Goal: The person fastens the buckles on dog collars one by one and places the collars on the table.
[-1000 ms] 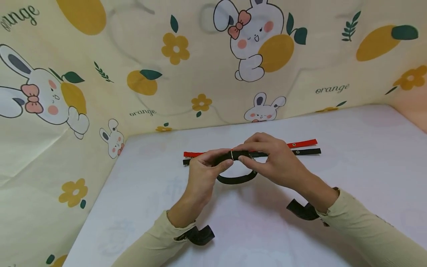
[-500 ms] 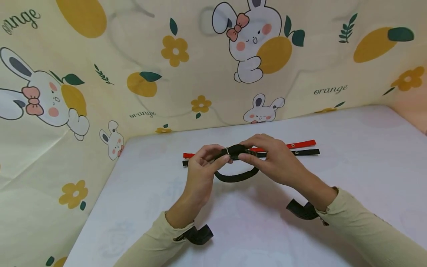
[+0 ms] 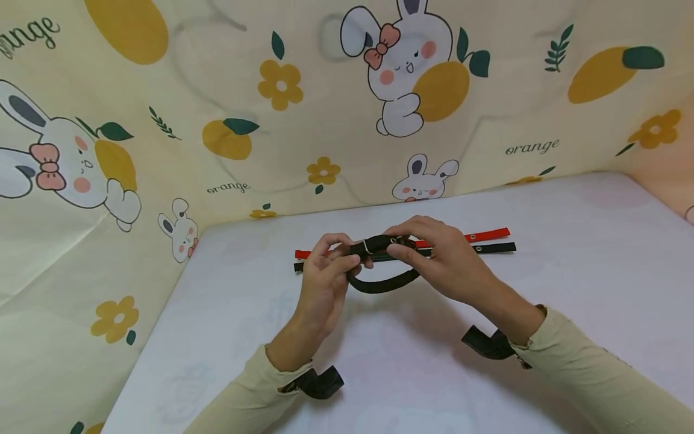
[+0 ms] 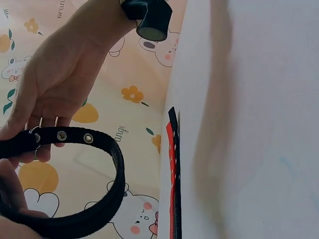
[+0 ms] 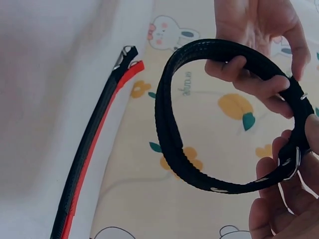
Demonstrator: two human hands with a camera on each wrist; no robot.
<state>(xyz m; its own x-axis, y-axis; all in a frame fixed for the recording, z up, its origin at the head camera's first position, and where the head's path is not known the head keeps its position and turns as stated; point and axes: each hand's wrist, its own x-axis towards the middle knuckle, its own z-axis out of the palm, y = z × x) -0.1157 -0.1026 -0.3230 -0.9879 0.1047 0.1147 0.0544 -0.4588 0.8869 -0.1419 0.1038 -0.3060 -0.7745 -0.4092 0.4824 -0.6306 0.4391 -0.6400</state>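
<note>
A black pet collar [image 3: 383, 286], closed into a loop, is held above the table between both hands. My left hand [image 3: 324, 280] pinches its left end between thumb and fingers, beside a thin metal loop [image 3: 365, 246]. With thumb and fingertips, my right hand [image 3: 444, 256] grips the other end near the metal buckle [image 3: 399, 240]. Metal-rimmed holes [image 4: 62, 135] run along the strap in the left wrist view. From the right wrist, the collar [image 5: 167, 124] appears as a wide ring, with the buckle frame [image 5: 297, 162] by the right fingers.
Behind the hands, a red collar [image 3: 488, 234] and another black collar [image 3: 496, 248] lie straight, side by side, on the white tabletop [image 3: 412, 361]. A cream cloth [image 3: 303, 132] printed with rabbits and oranges rises at the back and left.
My left hand has shifted slightly left and its fingers have spread a little. The metal loop has moved left, and more of the buckle shows. The right hand has stayed nearly in place.
</note>
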